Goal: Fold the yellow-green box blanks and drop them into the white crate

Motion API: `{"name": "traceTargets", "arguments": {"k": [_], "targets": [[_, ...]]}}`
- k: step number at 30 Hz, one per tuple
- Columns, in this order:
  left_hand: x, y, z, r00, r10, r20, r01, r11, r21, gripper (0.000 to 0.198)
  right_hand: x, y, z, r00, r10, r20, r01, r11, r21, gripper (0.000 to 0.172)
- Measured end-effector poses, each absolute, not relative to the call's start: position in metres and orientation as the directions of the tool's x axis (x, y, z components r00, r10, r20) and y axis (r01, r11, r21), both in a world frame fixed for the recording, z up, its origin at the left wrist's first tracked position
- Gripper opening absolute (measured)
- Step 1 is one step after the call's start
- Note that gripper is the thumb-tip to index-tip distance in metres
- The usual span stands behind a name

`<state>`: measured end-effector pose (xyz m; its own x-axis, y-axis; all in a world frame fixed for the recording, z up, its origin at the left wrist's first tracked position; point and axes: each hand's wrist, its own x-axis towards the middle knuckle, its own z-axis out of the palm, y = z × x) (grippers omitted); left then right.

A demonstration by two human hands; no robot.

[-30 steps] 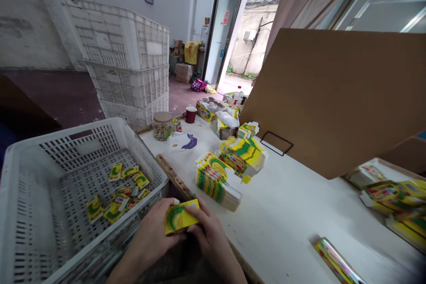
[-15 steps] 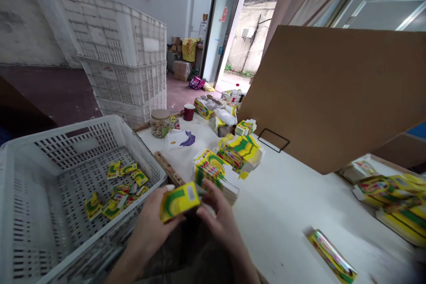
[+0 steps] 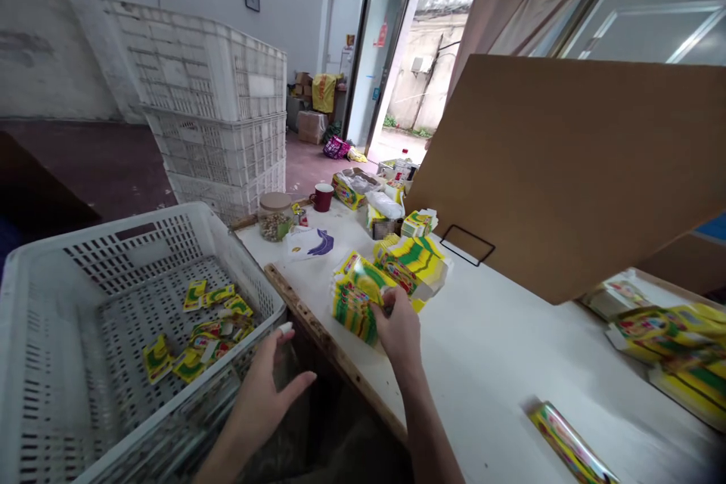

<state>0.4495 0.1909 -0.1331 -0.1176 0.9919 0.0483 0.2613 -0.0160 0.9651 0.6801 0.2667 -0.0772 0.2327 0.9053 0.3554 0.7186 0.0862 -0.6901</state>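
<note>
My left hand (image 3: 264,389) is empty beside the crate's near edge, thumb and fingers spread, with a white wrap on one fingertip. My right hand (image 3: 400,329) reaches over the table, its thumb and fingers closed at the near end of a stack of flat yellow-and-green cartons (image 3: 355,302). How many cartons it pinches is hidden. Right behind lies a second stack of the same cartons (image 3: 420,261). Several small yellow cartons (image 3: 207,344) lie loose in the white plastic crate (image 3: 107,231) at the left.
Stacked white crates (image 3: 212,91) stand behind. A lidded jar (image 3: 275,218), a dark red mug (image 3: 323,198) and a printed paper (image 3: 309,242) sit on the far table. A large cardboard sheet (image 3: 567,166) rises at right. More cartons (image 3: 674,340) and a shiny packet (image 3: 570,442) lie right.
The yellow carton held between both hands has left them. My left hand has opened and sits slightly lower; my right hand has moved up and right onto the carton stack.
</note>
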Motion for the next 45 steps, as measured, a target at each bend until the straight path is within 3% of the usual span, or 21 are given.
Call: {"name": "traceTargets", "arguments": {"k": [3,6,8,10,14,17,21,23,24,26,28,30,32,35,37,38,41,45], "targets": [[0.467,0.186,-0.127,-0.050,0.998,0.023,-0.162,-0.031,0.986,0.084,0.659,0.237,-0.070,0.144,0.947,0.287,0.572,0.157,-0.805,0.021],[0.481,0.184,-0.112,-0.085,0.995,-0.048,-0.540,-0.006,0.842,0.071,0.624,0.200,-0.075,-0.203,0.971,0.130,0.221,0.174,-0.960,0.021],[0.486,0.186,-0.100,-0.098,0.990,-0.101,-0.678,0.008,0.735,0.055,0.601,0.180,-0.082,-0.321,0.944,0.072,-0.054,0.058,-0.997,0.030],[0.488,0.190,-0.091,-0.188,0.979,-0.079,-0.711,-0.080,0.699,0.041,0.585,0.168,-0.089,-0.324,0.944,0.063,-0.208,-0.006,-0.978,0.040],[0.483,0.194,-0.095,-0.348,0.937,-0.041,-0.527,-0.159,0.835,0.042,0.582,0.168,-0.093,-0.260,0.965,0.031,-0.164,-0.013,-0.986,0.049],[0.479,0.189,-0.109,-0.305,0.952,-0.020,-0.386,-0.104,0.917,0.051,0.598,0.178,-0.089,-0.189,0.981,0.049,-0.070,0.036,-0.997,0.029],[0.467,0.183,-0.113,-0.258,0.960,-0.111,-0.283,0.035,0.958,0.041,0.623,0.186,-0.085,-0.160,0.981,0.107,0.047,0.116,-0.992,0.015],[0.456,0.183,-0.106,-0.231,0.969,-0.089,-0.222,0.037,0.974,0.041,0.634,0.187,-0.083,-0.129,0.971,0.202,0.141,0.219,-0.965,0.007],[0.449,0.184,-0.100,-0.221,0.974,-0.040,-0.186,-0.001,0.982,0.042,0.639,0.187,-0.081,-0.109,0.955,0.277,0.208,0.294,-0.933,0.003],[0.435,0.185,-0.087,-0.202,0.972,0.118,-0.084,-0.138,0.987,0.051,0.646,0.187,-0.075,-0.113,0.890,0.442,0.381,0.450,-0.808,0.012],[0.426,0.185,-0.073,-0.128,0.961,0.246,0.125,-0.230,0.965,0.076,0.649,0.185,-0.067,-0.207,0.803,0.558,0.526,0.572,-0.629,0.020],[0.426,0.185,-0.063,0.045,0.979,0.197,0.386,-0.199,0.901,0.101,0.646,0.181,-0.060,-0.351,0.732,0.584,0.568,0.662,-0.489,0.024],[0.435,0.184,-0.058,0.223,0.974,0.049,0.528,-0.163,0.833,0.093,0.642,0.176,-0.058,-0.419,0.691,0.589,0.547,0.710,-0.444,0.027],[0.451,0.183,-0.062,0.269,0.962,-0.041,0.584,-0.129,0.801,0.058,0.637,0.170,-0.066,-0.173,0.757,0.631,0.532,0.611,-0.587,0.052],[0.459,0.180,-0.070,0.183,0.983,-0.003,0.635,-0.116,0.764,0.057,0.636,0.169,-0.077,0.053,0.834,0.550,0.414,0.482,-0.772,0.068],[0.461,0.178,-0.075,0.162,0.986,0.029,0.662,-0.130,0.738,0.060,0.635,0.170,-0.083,0.099,0.884,0.456,0.303,0.410,-0.860,0.067],[0.467,0.171,-0.092,0.179,0.975,0.134,0.716,-0.222,0.662,0.066,0.630,0.172,-0.091,-0.017,0.991,0.133,-0.040,0.133,-0.990,0.056],[0.472,0.166,-0.108,0.236,0.939,0.249,0.728,-0.341,0.595,0.068,0.624,0.177,-0.085,-0.124,0.992,-0.030,-0.175,-0.052,-0.983,0.057]]}}
